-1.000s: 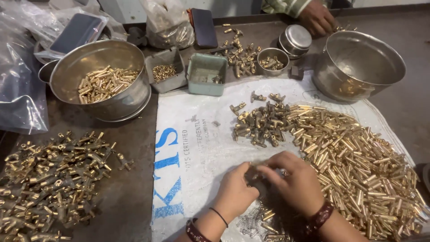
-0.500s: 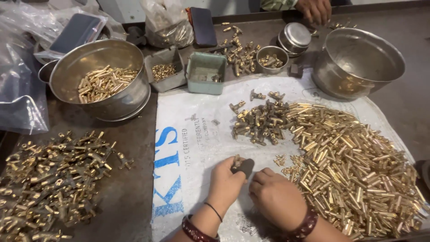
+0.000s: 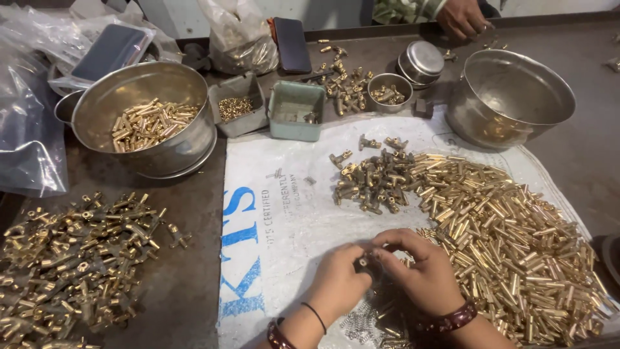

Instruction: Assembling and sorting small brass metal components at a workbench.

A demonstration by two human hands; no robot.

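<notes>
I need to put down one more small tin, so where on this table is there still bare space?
The white sack is bare between its blue letters and the dark fittings. The dark tabletop is bare between the left brass heap and the sack edge. Crowded: the brass tubes on the right, and around both hands, left hand, right hand.

both hands pinch a small brass fitting (image 3: 363, 262) together.

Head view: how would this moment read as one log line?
left hand + right hand: together on small dark part | brass tubes: right | sack: underneath
</notes>
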